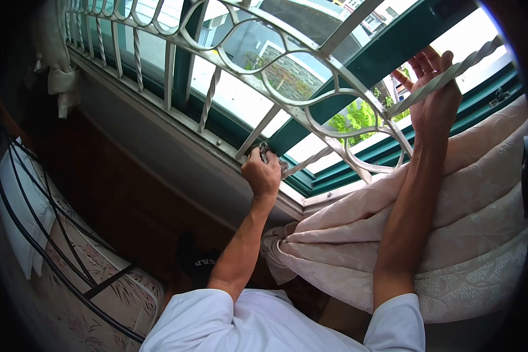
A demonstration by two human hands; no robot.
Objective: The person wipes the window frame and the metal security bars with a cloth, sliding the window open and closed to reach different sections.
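My left hand (262, 171) is closed around a crumpled grey cloth (264, 152) at the foot of the green window frame (302, 126), just above the sill. My right hand (434, 94) reaches past a twisted white bar (452, 77) of the grille, its fingers apart and raised near the green frame's upper part. Whether its fingertips touch the frame is hard to tell. White scrolled metalwork (264, 85) of the grille crosses in front of the window.
A pale patterned curtain (346, 246) is gathered on the right, under my right arm. Another curtain (61, 76) hangs knotted at the upper left. At the lower left are a black metal frame (70, 273), a floral mattress (117, 293) and a white pillow (23, 211).
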